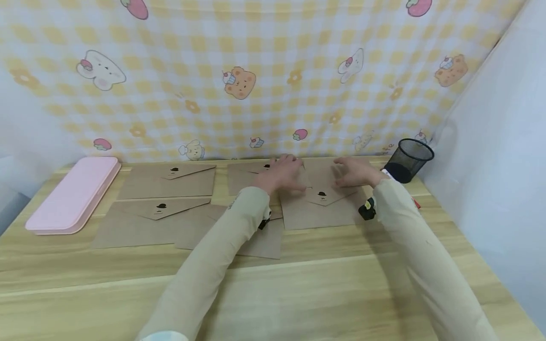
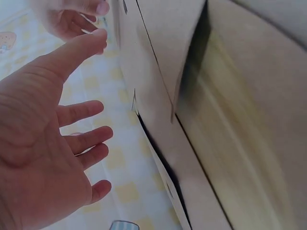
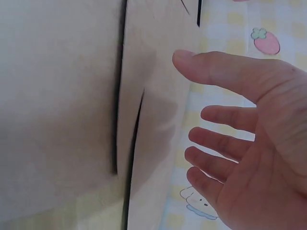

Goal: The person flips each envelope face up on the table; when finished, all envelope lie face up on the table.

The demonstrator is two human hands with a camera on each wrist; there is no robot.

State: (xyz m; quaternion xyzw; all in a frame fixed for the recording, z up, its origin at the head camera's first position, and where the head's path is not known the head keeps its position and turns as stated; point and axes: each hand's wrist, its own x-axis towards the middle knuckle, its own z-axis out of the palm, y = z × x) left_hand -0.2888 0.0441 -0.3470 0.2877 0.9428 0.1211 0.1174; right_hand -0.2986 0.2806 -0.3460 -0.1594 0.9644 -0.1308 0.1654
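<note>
My left hand [image 1: 282, 173], fingers spread, hovers at the back between a brown kraft-paper envelope [image 1: 240, 182] and the right-hand stack. My right hand [image 1: 356, 172] is above the right side of that stack, thumb and fingers apart. Between and below the hands lies a front envelope [image 1: 322, 219] with a small hat print on its pointed flap. It overlaps another envelope [image 1: 320, 166] behind it. In the left wrist view the left palm [image 2: 33, 148] holds nothing; the right wrist view shows an equally bare right palm [image 3: 259, 148]. My left sleeve partly hides an envelope [image 1: 262, 244] in front.
Two more envelopes, one at the back [image 1: 187, 183] and one in front [image 1: 128, 229], lie at the left. Beside them is a pink case [image 1: 74, 194]. A black mesh pen cup [image 1: 409, 158] stands at the back right, near a red item [image 1: 416, 203]. A checked curtain [image 1: 273, 113] hangs behind.
</note>
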